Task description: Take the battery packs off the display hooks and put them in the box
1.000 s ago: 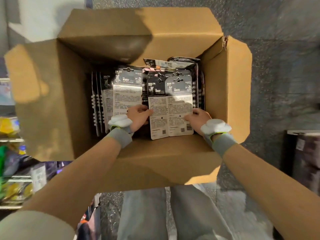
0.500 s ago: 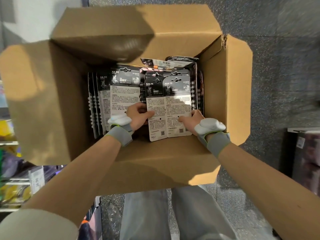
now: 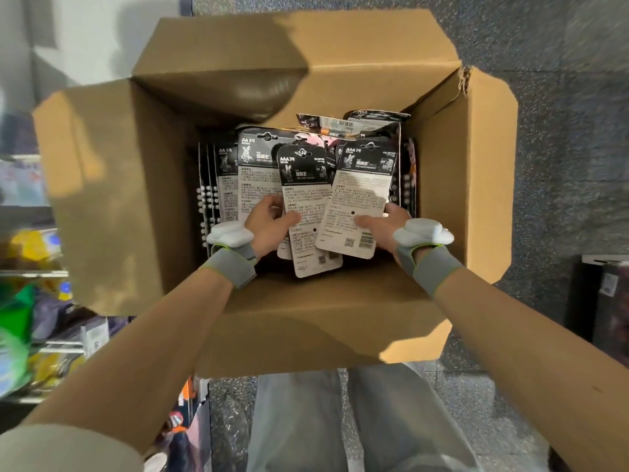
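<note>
An open cardboard box [image 3: 459, 172] stands on the floor below me, holding several black-and-white battery packs [image 3: 253, 175] on edge with their printed backs up. My left hand [image 3: 269, 224] grips the lower left edge of an AAA battery pack [image 3: 306, 199] lifted above the stack. My right hand [image 3: 377, 229] holds a second AAA battery pack [image 3: 360, 195] by its lower right edge, thumb across its back, tilted to the right and overlapping the first. Both wrists carry grey bands with white trackers.
The box's flaps stand open on all sides, the left flap [image 3: 102, 199] being the widest. Shop shelves with colourful goods [image 3: 23, 301] lie blurred at the left. Dark speckled floor [image 3: 561, 131] surrounds the box. A dark fixture [image 3: 602, 308] stands at the right.
The two AAA packs lay side by side under my hands; now they are raised and split apart, the right one tilted over the left. The view has shifted closer to the box.
</note>
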A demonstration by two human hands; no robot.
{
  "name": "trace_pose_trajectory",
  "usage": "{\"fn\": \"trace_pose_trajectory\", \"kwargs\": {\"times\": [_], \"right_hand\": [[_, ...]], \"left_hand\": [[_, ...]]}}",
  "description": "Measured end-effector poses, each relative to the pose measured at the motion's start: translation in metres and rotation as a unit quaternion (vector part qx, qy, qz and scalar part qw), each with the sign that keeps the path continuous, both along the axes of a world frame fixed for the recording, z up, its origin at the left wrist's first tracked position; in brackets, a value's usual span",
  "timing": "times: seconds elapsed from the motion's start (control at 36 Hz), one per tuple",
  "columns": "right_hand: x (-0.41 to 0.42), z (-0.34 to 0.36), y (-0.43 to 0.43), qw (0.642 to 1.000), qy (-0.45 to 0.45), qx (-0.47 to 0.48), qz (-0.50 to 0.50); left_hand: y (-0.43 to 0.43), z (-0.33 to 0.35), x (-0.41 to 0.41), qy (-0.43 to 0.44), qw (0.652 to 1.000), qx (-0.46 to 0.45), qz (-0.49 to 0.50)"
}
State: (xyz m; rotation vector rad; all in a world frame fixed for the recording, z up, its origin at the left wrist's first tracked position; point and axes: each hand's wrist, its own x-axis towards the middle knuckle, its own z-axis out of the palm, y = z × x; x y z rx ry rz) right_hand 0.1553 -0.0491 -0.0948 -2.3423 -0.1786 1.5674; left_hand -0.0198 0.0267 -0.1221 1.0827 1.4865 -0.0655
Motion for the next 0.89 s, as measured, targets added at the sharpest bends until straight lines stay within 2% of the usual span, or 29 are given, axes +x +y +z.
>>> {"fn": "trace_pose_trajectory", "kwargs": {"times": [0.22,0.67,0.81,0.89], "right_hand": [[-0.009,0.006,0.001,0.999,-0.002,0.037,0.036],[-0.028,0.007,0.001,0.998,0.014,0.048,0.038],[-0.033,0.01,0.007,0.997,0.039,0.063,0.024],[-0.035,0.014,0.012,0.996,0.018,0.071,0.045]], "left_hand": [[0.003,0.007,-0.011,0.01,0.998,0.042,0.035],[0.006,0.017,-0.03,-0.052,0.993,0.003,0.109],[0.008,0.015,-0.034,-0.068,0.988,-0.037,0.132],[0.011,0.016,-0.036,-0.089,0.982,-0.066,0.15]]}}
